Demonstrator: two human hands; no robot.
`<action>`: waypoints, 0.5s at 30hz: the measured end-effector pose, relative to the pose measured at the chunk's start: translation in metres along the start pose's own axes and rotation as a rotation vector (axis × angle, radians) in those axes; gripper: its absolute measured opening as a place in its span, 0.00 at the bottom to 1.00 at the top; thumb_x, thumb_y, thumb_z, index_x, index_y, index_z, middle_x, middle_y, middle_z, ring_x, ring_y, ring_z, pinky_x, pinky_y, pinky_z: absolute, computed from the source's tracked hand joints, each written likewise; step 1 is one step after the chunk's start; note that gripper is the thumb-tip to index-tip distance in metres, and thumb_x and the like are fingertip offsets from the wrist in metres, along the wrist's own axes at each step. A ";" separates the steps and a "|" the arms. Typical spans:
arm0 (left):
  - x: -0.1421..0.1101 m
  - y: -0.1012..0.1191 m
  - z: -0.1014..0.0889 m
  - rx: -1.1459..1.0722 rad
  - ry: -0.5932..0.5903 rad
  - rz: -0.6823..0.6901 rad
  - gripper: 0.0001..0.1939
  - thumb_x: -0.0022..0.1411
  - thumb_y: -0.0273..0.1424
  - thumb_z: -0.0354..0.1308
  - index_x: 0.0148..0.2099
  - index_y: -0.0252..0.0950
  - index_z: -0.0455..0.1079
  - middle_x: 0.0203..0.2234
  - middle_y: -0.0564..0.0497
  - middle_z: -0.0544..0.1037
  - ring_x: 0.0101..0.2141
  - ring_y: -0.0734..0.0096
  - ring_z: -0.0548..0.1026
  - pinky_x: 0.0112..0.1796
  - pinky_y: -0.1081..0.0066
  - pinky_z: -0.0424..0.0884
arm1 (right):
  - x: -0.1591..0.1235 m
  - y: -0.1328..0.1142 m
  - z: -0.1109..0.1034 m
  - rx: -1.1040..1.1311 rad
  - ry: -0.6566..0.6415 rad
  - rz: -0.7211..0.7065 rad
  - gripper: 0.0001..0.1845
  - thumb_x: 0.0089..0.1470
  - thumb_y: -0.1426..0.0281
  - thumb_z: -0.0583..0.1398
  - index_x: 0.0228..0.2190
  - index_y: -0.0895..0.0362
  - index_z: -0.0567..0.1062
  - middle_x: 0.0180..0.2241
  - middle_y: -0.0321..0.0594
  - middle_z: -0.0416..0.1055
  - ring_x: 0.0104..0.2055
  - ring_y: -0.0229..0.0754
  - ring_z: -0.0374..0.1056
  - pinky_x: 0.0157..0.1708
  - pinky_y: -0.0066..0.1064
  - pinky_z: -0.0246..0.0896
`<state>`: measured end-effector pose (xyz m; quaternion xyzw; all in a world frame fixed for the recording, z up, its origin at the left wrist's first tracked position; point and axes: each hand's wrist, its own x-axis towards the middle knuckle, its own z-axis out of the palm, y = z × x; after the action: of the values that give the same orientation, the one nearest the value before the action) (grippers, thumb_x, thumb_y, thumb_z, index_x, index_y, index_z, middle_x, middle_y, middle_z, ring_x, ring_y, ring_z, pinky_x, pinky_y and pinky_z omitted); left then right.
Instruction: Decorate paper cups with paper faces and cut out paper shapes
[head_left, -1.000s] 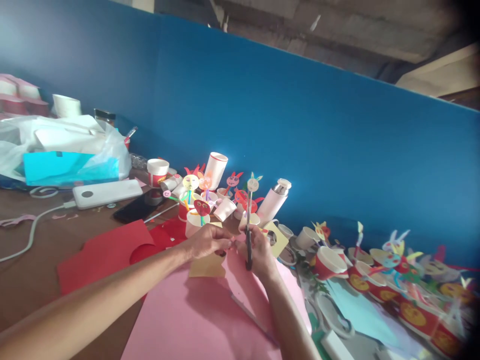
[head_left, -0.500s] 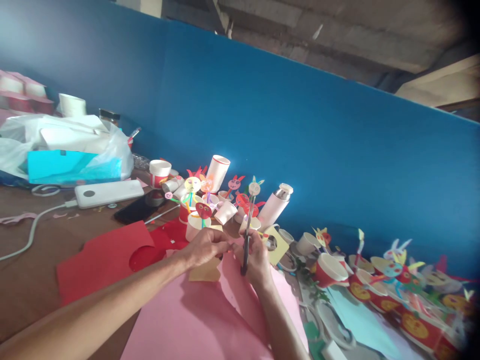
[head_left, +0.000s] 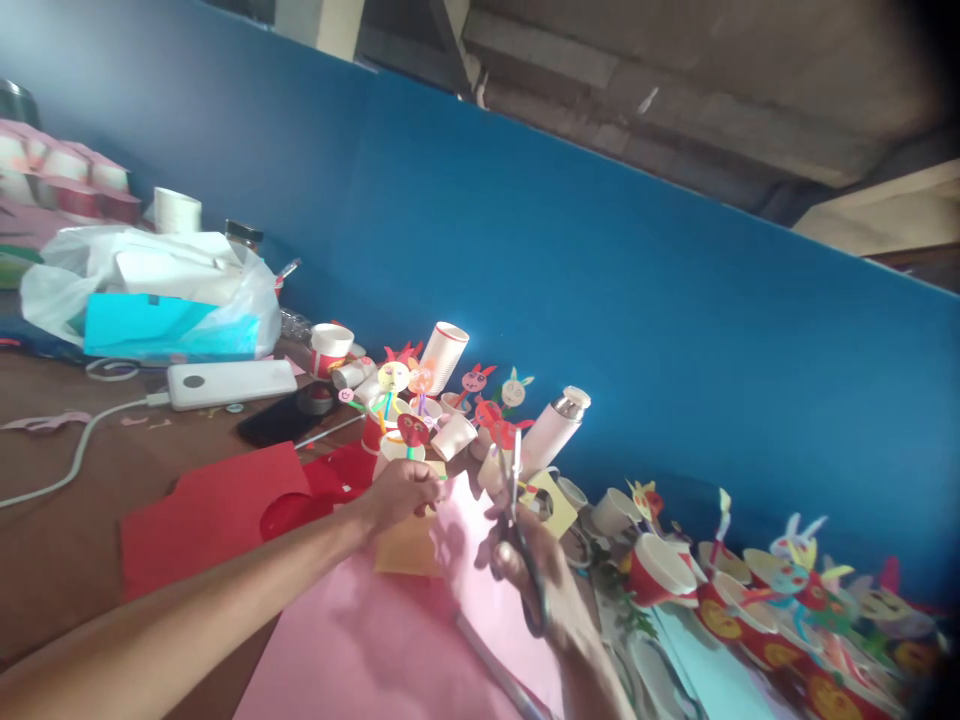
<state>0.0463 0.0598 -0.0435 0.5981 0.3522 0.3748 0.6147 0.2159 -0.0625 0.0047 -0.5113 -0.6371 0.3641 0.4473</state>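
My left hand (head_left: 401,495) is closed on the edge of a pale pink paper piece (head_left: 465,540), close to a tan paper scrap (head_left: 405,550). My right hand (head_left: 534,575) is shut on a pair of scissors (head_left: 521,545), dark-handled, with thin blades pointing up. The blades stand apart from my left hand and are blurred, so I cannot tell whether they are open. Under both hands lies a large pink paper sheet (head_left: 360,640), and a thin grey strip (head_left: 495,670) lies on it. A red paper sheet (head_left: 210,520) is to the left.
Paper-cup figures on sticks (head_left: 397,400) crowd the table behind my hands, beside a white flask (head_left: 551,430). Red decorated cups (head_left: 660,570) line the right. A power bank (head_left: 232,385), phone (head_left: 281,420), white cable and plastic bag (head_left: 150,285) lie left, before a blue board (head_left: 600,280).
My right hand and the scissors have moved down and right, away from my left hand. The whole view has shifted and tilted slightly.
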 end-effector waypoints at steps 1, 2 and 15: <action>-0.001 0.001 0.001 0.005 0.014 -0.008 0.12 0.44 0.37 0.58 0.21 0.32 0.67 0.16 0.55 0.67 0.20 0.78 0.64 0.24 0.76 0.61 | -0.004 0.007 0.004 0.042 -0.055 0.030 0.22 0.48 0.52 0.60 0.38 0.55 0.66 0.20 0.34 0.68 0.22 0.39 0.63 0.24 0.30 0.57; -0.002 0.001 0.002 0.008 0.030 -0.023 0.12 0.44 0.37 0.58 0.21 0.32 0.67 0.16 0.55 0.67 0.20 0.78 0.65 0.24 0.75 0.62 | -0.008 0.015 0.008 0.088 -0.094 0.061 0.21 0.49 0.52 0.60 0.37 0.55 0.67 0.19 0.33 0.68 0.20 0.38 0.62 0.22 0.29 0.56; -0.009 0.011 0.009 -0.135 0.134 -0.145 0.11 0.38 0.35 0.62 0.20 0.32 0.66 0.12 0.57 0.65 0.17 0.80 0.62 0.21 0.76 0.58 | -0.034 0.042 0.013 0.284 -0.268 0.224 0.25 0.52 0.50 0.57 0.32 0.62 0.67 0.18 0.41 0.71 0.16 0.31 0.60 0.16 0.22 0.52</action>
<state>0.0499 0.0475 -0.0323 0.5017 0.4090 0.3914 0.6541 0.2196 -0.0864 -0.0454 -0.4576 -0.5726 0.5622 0.3829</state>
